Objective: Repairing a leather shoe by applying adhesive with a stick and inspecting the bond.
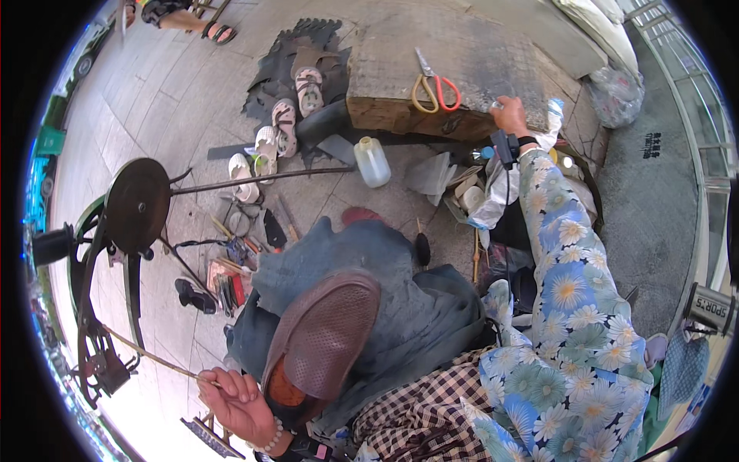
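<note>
A brown perforated shoe [323, 339] lies sole-side up on a grey-blue cloth [369, 262] over my lap. My left hand [239, 400], with a bead bracelet at the wrist, sits beside the shoe's heel and grips a thin tan rod [146, 354] that runs off to the left. My right hand [508, 114], in a floral sleeve, reaches far forward to the right edge of a wooden block [400, 54]. Its fingers curl at the block's edge; whether they hold anything is hidden. Scissors [435, 86] with yellow and red handles lie on the block, left of that hand.
A black hand-wheel machine [137, 204] stands at the left. Pale sandals [285, 123], a clear plastic bottle [372, 162] and loose tools [231, 281] lie on the paving. A plastic bag [616, 92] sits far right. Another person's sandalled foot [219, 32] shows at the top left.
</note>
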A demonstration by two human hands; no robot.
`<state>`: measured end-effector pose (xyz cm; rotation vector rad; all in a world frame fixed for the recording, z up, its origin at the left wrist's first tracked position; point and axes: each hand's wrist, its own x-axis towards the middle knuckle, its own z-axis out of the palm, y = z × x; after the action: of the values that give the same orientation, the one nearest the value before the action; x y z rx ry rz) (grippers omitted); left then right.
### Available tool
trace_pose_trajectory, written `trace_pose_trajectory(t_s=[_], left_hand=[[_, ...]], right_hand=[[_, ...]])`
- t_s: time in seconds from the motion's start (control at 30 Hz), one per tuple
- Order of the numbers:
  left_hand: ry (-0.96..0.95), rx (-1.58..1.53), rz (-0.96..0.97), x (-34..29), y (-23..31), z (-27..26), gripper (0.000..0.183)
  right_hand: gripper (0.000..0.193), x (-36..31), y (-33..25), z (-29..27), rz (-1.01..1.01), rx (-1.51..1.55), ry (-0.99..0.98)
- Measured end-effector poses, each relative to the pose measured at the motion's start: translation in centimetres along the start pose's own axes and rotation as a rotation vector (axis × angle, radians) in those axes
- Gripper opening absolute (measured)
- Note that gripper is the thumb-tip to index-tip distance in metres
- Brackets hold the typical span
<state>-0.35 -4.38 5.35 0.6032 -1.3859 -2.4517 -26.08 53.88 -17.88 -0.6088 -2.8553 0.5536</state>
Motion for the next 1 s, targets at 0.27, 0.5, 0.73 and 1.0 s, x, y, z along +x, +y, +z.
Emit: trace_pose_trajectory(t_s=[0.27, 0.5, 0.73, 1.0], left_hand=[[0.017, 0.040, 0.013, -0.3, 0.2, 0.7, 0.023], [0.060, 0.061, -0.008, -0.7, 0.4, 0.5, 0.021], [0.072, 0.063, -0.016, -1.0, 0.8, 0.9, 0.023], [0.050, 0.049, -0.033, -0.9, 0.8, 0.8, 0.022]], right_hand=[[0.032, -6.4, -6.9, 3.1, -0.214, 0.474, -0.264], [0.031, -8.5, -17.2, 8.9, -0.424, 0.547, -0.407], [0.030, -6.5, -19.5, 10.8, -0.610, 0.293, -0.598], [0.031, -6.3, -20.7, 11.3, -0.575, 0.193, -0.642]])
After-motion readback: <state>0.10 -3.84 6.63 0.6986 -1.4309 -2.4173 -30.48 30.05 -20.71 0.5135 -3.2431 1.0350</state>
